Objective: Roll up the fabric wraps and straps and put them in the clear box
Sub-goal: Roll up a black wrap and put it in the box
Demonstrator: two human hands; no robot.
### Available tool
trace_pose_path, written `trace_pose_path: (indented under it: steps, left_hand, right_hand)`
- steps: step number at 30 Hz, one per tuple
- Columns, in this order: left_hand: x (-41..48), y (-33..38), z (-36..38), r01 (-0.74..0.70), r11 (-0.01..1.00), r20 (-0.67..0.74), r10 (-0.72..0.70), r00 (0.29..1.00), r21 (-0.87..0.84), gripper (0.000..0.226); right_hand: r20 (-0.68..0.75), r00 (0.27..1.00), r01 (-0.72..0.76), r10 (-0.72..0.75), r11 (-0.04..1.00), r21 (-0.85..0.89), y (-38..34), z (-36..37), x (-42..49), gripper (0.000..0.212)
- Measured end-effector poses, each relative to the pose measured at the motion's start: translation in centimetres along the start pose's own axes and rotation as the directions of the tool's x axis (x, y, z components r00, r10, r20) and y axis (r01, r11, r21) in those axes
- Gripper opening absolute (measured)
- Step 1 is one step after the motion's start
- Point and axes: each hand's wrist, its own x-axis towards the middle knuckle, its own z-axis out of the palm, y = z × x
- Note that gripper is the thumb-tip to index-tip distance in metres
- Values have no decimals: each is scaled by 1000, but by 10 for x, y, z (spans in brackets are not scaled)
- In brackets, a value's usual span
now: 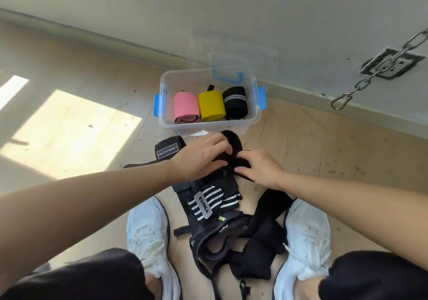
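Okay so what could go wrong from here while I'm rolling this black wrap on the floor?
1. The black fabric wrap is pinched between the left hand and right hand; easing off may let the roll spring loose.
2. Its tail probably trails into the tangled pile of black straps, so it might snag.
3. The clear plastic box already holds three rolls across, so later rolls may need stacking.

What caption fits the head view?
Both hands roll a black wrap before the clear box holding three rolls.

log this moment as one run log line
step: rolling black wrap | hands: left, right both on it | clear box: three rolls | pile unrolled
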Motion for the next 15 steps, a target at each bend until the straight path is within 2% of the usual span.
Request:
trace_pose_path:
  steps: [2,3,5,7,8,10,13,15]
  left_hand:
    - [-13,2,1,25,1000,-34,-25,999,7,33]
    - [-21,1,3,46,999,-8,-45,999,28,34]
    - [-37,2,12,138,986,175,-153,973,93,44]
    - [-51,6,27,195,957,384,-266,884,214,70]
    - [-56,8,35,184,946,448,-291,845,268,82]
    - [-61,11,47,153,937,496,-300,815,315,92]
    - [-59,8,54,128,957,514,-249,821,259,81]
    - [-56,5,52,131,966,529,-231,817,221,64]
  right_hand:
    - [30,996,-77,79,994,-77,13,-16,4,22]
    - [36,990,-129,134,985,-117,23,-24,5,23]
    - [22,973,-224,231,959,-170,41,-40,6,34]
    - [-1,965,-255,261,945,-204,51,-51,6,56]
    - [-21,973,-229,230,947,-224,54,-53,6,66]
    - [-71,994,-96,82,966,-241,50,-52,7,78]
    - [-91,961,222,-261,924,-313,32,-39,10,78]
    - [46,906,396,-421,802,-448,18,-24,13,74]
